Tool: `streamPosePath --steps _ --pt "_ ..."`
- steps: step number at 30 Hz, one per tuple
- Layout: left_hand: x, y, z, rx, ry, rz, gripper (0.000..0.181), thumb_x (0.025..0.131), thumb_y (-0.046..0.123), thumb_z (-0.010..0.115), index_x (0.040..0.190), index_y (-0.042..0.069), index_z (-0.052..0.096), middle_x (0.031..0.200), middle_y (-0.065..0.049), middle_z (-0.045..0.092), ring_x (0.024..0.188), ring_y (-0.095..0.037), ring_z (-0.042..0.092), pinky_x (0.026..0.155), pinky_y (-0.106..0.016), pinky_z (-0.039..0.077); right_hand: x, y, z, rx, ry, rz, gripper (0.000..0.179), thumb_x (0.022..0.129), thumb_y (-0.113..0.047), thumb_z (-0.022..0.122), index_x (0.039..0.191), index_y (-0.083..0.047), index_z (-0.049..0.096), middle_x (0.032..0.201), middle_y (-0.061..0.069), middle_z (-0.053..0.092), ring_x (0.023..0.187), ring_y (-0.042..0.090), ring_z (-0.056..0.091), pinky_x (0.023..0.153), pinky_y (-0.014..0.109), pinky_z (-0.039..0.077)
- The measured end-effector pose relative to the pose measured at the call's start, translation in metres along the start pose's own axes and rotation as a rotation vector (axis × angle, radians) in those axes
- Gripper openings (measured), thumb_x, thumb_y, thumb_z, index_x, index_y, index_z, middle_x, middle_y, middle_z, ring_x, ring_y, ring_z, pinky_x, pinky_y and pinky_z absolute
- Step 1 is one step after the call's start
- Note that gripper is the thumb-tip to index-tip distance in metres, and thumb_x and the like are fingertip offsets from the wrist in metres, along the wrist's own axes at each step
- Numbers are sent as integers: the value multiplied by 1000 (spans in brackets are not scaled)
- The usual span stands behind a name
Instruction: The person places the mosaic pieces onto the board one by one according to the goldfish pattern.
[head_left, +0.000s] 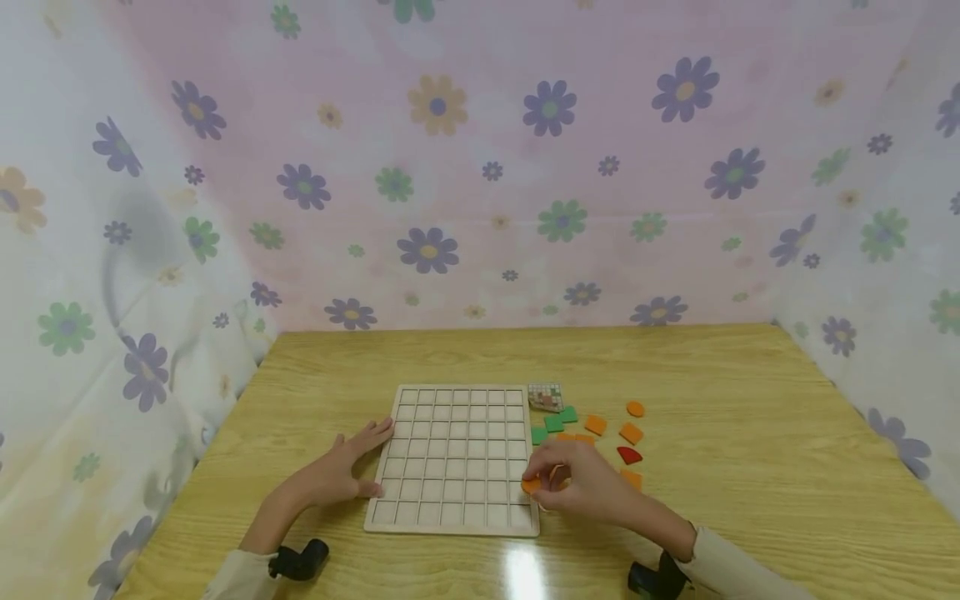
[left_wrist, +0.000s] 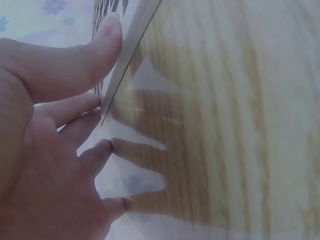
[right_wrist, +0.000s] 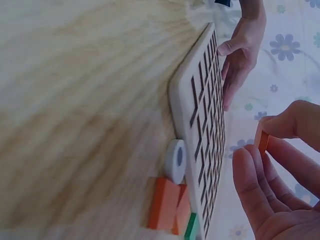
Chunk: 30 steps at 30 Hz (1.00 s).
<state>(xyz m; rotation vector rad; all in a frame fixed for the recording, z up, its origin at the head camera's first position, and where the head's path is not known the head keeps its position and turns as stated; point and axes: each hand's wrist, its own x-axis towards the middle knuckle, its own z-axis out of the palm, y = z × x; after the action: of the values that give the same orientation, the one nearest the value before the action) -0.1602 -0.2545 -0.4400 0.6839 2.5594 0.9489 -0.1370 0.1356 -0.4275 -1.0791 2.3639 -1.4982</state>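
A pale wooden board [head_left: 452, 529] divided into a grid of square recesses lies flat on the table. My left hand [head_left: 337, 473] rests at the board's left edge, thumb and fingers spread and touching the rim; the left wrist view shows this hand [left_wrist: 55, 165] from the palm side. Over the board's right edge, my right hand [head_left: 588, 487] pinches a small orange piece [head_left: 530, 485] between thumb and fingers. In the right wrist view, the orange piece [right_wrist: 263, 141] is seen edge-on, raised above the board. Close by stands a white round piece [right_wrist: 175, 161] with a dark centre.
Right of the board lie green squares [head_left: 553, 424], orange squares [head_left: 596, 425], an orange disc [head_left: 635, 409] and a red quarter-round piece [head_left: 629, 455]. A small pattern card [head_left: 545, 397] sits by the board's far right corner. Flowered cloth [head_left: 487, 192] walls off the wooden table [head_left: 720, 450].
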Motion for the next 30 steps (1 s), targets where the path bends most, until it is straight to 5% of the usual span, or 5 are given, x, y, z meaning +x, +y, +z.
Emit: streamPosePath --steps 13,30 --pt "0 2 -2 -20 -10 -9 88 80 26 74 150 4 25 156 -17 15 141 -40 5 101 -70 -9 51 -4 12 -5 -29 -40 11 83 -3 71 93 -5 72 88 7 63 71 11 59 64 27 56" --pt "2 2 -1 37 41 -8 88 76 25 78 147 3 32 154 -18 20 140 -41 11 103 -70 -4 112 7 34 1 -78 10 11 84 -9 71 94 -8 73 92 3 65 77 14 61 69 26 54"
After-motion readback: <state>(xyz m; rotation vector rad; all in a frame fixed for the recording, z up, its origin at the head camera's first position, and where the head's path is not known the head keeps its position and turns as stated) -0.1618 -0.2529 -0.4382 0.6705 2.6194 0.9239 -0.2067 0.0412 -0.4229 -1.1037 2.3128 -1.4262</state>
